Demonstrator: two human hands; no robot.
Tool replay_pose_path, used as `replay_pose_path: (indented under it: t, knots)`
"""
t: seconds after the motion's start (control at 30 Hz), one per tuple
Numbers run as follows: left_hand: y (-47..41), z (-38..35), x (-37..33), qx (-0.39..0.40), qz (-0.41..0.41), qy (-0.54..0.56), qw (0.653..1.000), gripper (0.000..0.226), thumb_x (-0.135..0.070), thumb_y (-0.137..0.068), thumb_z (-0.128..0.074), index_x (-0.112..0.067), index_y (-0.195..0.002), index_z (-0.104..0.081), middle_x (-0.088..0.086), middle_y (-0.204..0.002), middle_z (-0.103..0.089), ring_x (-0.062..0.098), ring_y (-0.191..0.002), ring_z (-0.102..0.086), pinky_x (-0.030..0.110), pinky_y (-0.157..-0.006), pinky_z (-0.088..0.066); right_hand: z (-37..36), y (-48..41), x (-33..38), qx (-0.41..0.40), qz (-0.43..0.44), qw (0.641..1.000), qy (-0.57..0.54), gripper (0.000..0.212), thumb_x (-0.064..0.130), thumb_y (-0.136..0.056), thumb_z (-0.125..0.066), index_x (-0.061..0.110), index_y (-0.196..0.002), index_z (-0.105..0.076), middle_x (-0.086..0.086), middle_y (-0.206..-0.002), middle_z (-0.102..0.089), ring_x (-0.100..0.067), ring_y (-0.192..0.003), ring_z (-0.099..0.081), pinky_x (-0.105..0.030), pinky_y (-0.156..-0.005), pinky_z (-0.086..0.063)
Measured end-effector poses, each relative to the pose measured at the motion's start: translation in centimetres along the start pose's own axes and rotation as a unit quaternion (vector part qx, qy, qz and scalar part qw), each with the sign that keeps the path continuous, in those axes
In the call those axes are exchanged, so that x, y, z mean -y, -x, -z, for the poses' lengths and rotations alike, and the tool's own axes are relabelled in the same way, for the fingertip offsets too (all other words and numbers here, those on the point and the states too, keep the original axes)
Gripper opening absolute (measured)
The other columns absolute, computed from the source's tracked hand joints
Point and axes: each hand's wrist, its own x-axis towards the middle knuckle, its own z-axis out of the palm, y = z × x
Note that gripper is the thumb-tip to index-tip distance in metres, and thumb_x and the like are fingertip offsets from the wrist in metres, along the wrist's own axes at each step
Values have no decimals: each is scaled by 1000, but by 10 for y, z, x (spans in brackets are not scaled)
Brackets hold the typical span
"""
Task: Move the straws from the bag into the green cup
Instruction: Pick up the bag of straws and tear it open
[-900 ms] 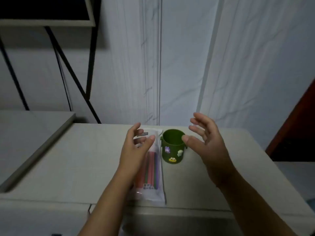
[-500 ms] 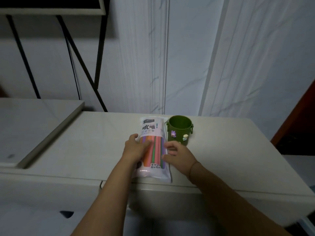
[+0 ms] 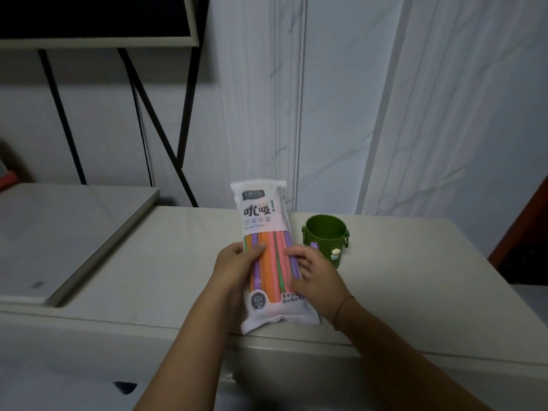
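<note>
Plastic bag (image 3: 262, 247), one in number, white with a clear window, is held tilted up off the table (image 3: 415, 277) by both hands. Left hand (image 3: 234, 266) grips its left edge, thumb across the front; right hand (image 3: 314, 274) clasps its right edge, fingers curled on the front. Straws (image 3: 271, 262) inside, orange, pink, purple and green, cannot be counted by eye. One green cup (image 3: 324, 237), upright and empty as seen, stands just right of the bag. One pale tabletop; white marbled wall panels (image 3: 444, 114) behind; black-legged stand (image 3: 157, 123) to the left.
</note>
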Motion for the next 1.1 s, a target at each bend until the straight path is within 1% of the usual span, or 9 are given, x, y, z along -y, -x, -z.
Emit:
replay_pose_path:
  t: [0.17, 0.4, 0.5, 0.6, 0.7, 0.77, 0.9, 1.0, 1.1]
  knots:
    - [16, 3, -20, -4, -109, 0, 994, 35, -29, -87, -65, -11, -117, -62, 8, -102, -73, 20, -86, -73, 27, -67, -57, -3, -1, 18, -8, 77, 996, 50, 41, -4, -83, -57, 17, -118, -56, 11, -127, -49, 4, -116, -47, 2, -88, -37]
    - [35, -3, -51, 23, -206, 51, 977, 43, -29, -88, -64, -23, -129, -51, -3, -125, -63, 14, -113, -63, 34, -95, -51, -3, -8, 74, -35, 93, 989, -110, 32, 5, -86, -59, 19, -115, -57, 4, -120, -60, -1, -110, -57, -11, -85, -50]
    - [25, -17, -39, 10, -162, 0, 987, 63, -32, -88, -65, -19, -143, -38, -2, -136, -48, 17, -118, -57, 36, -99, -50, -6, -15, 77, -17, 44, 992, -114, 34, 8, -90, -56, 18, -122, -52, 14, -104, -60, 4, -95, -59, -8, -76, -51]
    - [5, -15, -14, -41, -105, -78, 991, 69, -43, -80, -68, -11, -139, -46, 7, -137, -53, 23, -120, -55, 35, -100, -46, -10, -15, 56, -22, -5, 999, -49, 35, 3, -89, -54, 14, -122, -51, 5, -111, -59, 5, -90, -57, -6, -75, -48]
    - [-7, -5, 0, -65, -59, -87, 992, 65, -46, -77, -66, -10, -130, -53, 11, -132, -55, 27, -114, -57, 31, -87, -47, -13, -8, 29, -1, -62, 998, -13, 30, 7, -88, -54, 23, -113, -52, -6, -124, -57, -18, -114, -56, -39, -96, -50]
    - [-16, -3, 7, -89, -33, -89, 991, 74, -46, -75, -68, -12, -136, -45, 10, -138, -47, 28, -120, -53, 38, -98, -46, -15, -6, 20, -2, -69, 998, 8, 32, 7, -87, -55, 20, -116, -53, -8, -125, -56, -21, -119, -52, -46, -98, -48]
    - [-24, -3, 13, -98, -10, -105, 990, 81, -49, -72, -67, -13, -140, -40, 12, -141, -46, 31, -121, -52, 46, -103, -45, -16, -10, 11, -17, -52, 997, 45, 35, 5, -86, -57, 11, -120, -54, -9, -124, -54, -19, -115, -51, -37, -98, -47]
    - [-33, 1, 18, -118, 7, -91, 989, 74, -41, -79, -68, -10, -140, -39, 12, -139, -45, 33, -119, -53, 45, -100, -47, -17, -13, 4, -6, -65, 997, 51, 35, 5, -87, -56, 12, -121, -52, -10, -124, -51, -19, -108, -53, -23, -80, -49]
    - [-39, 1, 22, -112, 45, -36, 992, 81, -46, -64, -72, -6, -130, -48, 13, -126, -58, 32, -104, -63, 44, -89, -55, -19, -18, -5, -7, -70, 996, 55, 38, 5, -86, -57, 13, -121, -50, -11, -127, -49, -18, -107, -51, -16, -71, -46]
